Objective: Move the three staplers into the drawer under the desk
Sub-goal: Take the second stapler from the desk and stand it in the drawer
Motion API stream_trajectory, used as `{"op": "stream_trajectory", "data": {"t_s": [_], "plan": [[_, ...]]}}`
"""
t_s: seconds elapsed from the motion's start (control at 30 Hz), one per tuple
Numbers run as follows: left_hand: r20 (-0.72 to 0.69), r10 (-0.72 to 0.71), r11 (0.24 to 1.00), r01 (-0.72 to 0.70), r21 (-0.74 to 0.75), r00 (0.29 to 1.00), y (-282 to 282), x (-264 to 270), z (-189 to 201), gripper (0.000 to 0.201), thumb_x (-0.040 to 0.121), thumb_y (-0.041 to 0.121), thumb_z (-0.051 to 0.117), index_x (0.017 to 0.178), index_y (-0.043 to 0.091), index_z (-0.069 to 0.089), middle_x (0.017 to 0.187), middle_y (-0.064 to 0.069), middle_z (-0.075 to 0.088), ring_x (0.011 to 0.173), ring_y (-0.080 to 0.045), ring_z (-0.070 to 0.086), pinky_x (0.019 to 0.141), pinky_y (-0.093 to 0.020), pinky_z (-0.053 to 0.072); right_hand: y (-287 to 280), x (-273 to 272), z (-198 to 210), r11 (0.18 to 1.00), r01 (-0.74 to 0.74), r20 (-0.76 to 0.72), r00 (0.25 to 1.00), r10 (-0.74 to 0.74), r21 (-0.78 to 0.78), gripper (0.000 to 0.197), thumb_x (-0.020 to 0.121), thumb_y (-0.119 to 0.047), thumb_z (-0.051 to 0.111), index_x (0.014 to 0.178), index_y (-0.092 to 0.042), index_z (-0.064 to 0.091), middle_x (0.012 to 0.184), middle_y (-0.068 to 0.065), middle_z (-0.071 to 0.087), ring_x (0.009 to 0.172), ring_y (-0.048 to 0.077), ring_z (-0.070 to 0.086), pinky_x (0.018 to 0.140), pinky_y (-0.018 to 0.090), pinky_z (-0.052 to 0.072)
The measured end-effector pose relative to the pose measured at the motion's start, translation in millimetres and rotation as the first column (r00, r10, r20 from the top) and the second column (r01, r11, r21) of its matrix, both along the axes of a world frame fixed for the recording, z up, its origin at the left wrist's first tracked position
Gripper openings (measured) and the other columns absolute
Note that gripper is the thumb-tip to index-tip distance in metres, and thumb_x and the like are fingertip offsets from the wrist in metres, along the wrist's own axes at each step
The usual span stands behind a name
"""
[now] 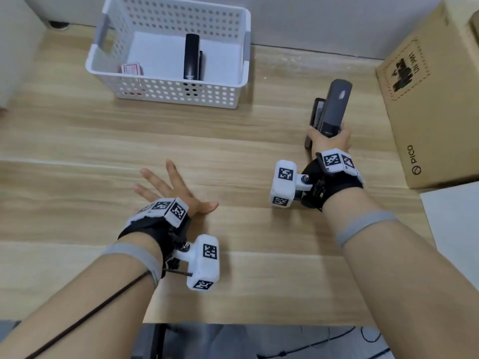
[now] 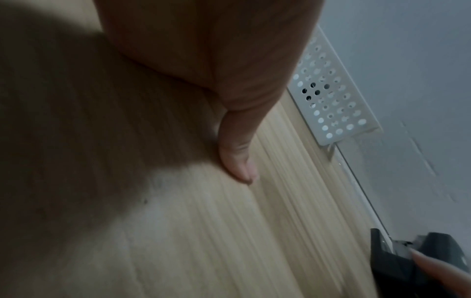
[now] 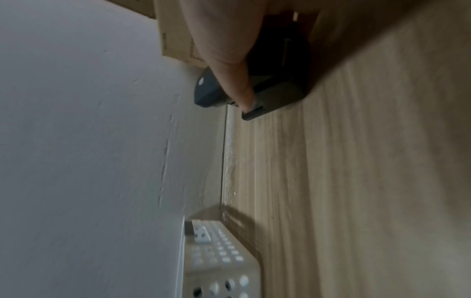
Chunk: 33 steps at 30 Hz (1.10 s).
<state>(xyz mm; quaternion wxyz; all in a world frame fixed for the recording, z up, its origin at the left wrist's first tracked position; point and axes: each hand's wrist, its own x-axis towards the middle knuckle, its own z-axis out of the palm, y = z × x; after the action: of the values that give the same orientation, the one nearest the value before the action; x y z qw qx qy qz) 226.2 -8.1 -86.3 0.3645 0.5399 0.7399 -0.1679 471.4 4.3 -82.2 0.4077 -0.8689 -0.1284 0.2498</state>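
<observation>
The right hand (image 1: pixel 330 139) grips the near end of a dark grey metal stapler (image 1: pixel 334 107), well right of the white perforated plastic basket (image 1: pixel 166 93), probably for lifting. Another black stapler (image 1: pixel 192 57) lies inside that basket. The left hand (image 1: pixel 171 193) rests flat, fingers spread, nearer than the basket, probably bracing.

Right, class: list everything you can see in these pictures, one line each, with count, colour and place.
wooden desk: one, light wood grain, under everything.
white perforated plastic basket: one, far left of centre on the desk.
black stapler: one, inside the basket.
small pink-and-white box: one, basket's near left corner.
dark grey stapler: one, on the desk at right.
brown cardboard box: one, far right.
left hand: open, flat on the desk.
right hand: grips the dark grey stapler.
</observation>
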Motion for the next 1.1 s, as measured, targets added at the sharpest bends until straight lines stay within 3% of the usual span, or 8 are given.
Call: {"op": "stream_trajectory", "data": {"t_s": [0.1,0.27,0.43,0.6,0.67,0.77,0.83,1.1], "plan": [[-0.005,-0.002,1.000,0.002,-0.015,1.000,-0.1,-0.7,-0.5,0.130,0.064,0.054,0.071,0.142,0.031,-0.029,0.147,-0.015,-0.043,0.137,-0.045,-0.031,0.107,-0.068,-0.003,3.8,2.8,-6.0,0.999,-0.045,-0.059,0.997,0.044,-0.022,0.039,0.064,-0.017,0.061,0.098,-0.018,0.044,0.095,0.007,0.053,0.078,0.025,0.050,0.070,0.031,0.042],[-0.014,0.012,1.000,-0.012,-0.019,1.000,-0.2,1.7,-0.3,0.130,0.063,0.053,0.072,0.142,0.031,-0.029,0.148,-0.014,-0.042,0.138,-0.044,-0.030,0.109,-0.067,-0.002,-4.9,9.7,4.9,0.997,-0.062,-0.085,0.995,0.058,-0.043,0.023,0.074,-0.018,0.060,0.096,-0.019,0.053,0.086,0.001,0.057,0.070,0.023,0.050,0.048,0.020,0.033],[0.008,0.003,1.000,-0.002,-0.009,1.000,-2.1,1.1,-2.2,0.130,0.064,0.055,0.071,0.142,0.031,-0.029,0.148,-0.014,-0.041,0.138,-0.045,-0.030,0.109,-0.067,-0.001,-29.7,-15.8,12.5,0.995,-0.100,-0.240,0.966,0.095,-0.009,0.038,0.068,-0.039,0.065,0.099,-0.016,0.062,0.081,-0.002,0.063,0.069,0.021,0.057,0.054,0.024,0.037],[0.257,0.027,0.995,-0.050,0.082,0.966,-7.3,-25.8,-12.2,0.118,0.063,0.053,0.072,0.146,0.040,-0.011,0.149,-0.015,-0.039,0.134,-0.045,-0.035,0.107,-0.064,-0.012,-64.1,-72.2,11.1,0.951,0.088,-0.595,0.796,0.112,0.297,0.026,0.080,-0.006,0.063,0.105,-0.005,0.059,0.078,0.004,0.066,0.061,0.015,0.062,0.045,0.016,0.049],[0.567,0.140,0.985,-0.170,0.001,0.812,-11.4,-44.8,-13.2,0.104,0.066,0.049,0.071,0.148,0.037,0.008,0.158,-0.008,-0.023,0.142,-0.039,-0.024,0.113,-0.055,-0.010,-80.4,-100.1,8.5,0.917,0.049,-0.631,0.740,0.233,0.396,0.020,0.079,0.004,0.060,0.096,-0.008,0.061,0.065,-0.002,0.071,0.058,0.011,0.066,0.048,0.016,0.051],[0.895,0.405,0.863,-0.401,-0.306,0.188,-29.9,-79.2,4.5,0.066,0.078,0.013,0.065,0.139,0.019,0.040,0.142,0.000,0.045,0.131,-0.020,0.043,0.108,-0.034,0.034,-103.1,-147.2,4.7,0.875,-0.173,-0.574,0.695,0.434,0.452,0.026,0.065,0.003,0.065,0.084,-0.015,0.066,0.064,-0.007,0.073,0.061,0.009,0.067,0.062,0.024,0.054],[0.907,0.421,0.830,-0.391,-0.398,-0.029,-43.6,-108.3,16.9,0.053,0.072,0.010,0.067,0.122,0.022,0.053,0.116,0.002,0.066,0.106,-0.014,0.064,0.093,-0.031,0.051,-113.7,-186.3,6.0,0.833,-0.329,-0.506,0.675,0.537,0.444,0.031,0.052,-0.004,0.070,0.080,-0.018,0.067,0.074,-0.004,0.072,0.071,0.015,0.065,0.073,0.031,0.052],[0.961,0.271,0.883,-0.414,-0.223,0.062,-90.6,-261.6,25.9,0.023,0.082,0.019,0.057,0.104,0.028,0.058,0.101,0.007,0.063,0.083,-0.005,0.066,0.068,-0.025,0.057,-153.4,-343.6,12.3,0.661,-0.549,-0.426,0.506,0.750,0.511,0.049,0.049,0.000,0.074,0.091,-0.020,0.060,0.094,0.004,0.068,0.089,0.021,0.064,0.090,0.044,0.052]]}}
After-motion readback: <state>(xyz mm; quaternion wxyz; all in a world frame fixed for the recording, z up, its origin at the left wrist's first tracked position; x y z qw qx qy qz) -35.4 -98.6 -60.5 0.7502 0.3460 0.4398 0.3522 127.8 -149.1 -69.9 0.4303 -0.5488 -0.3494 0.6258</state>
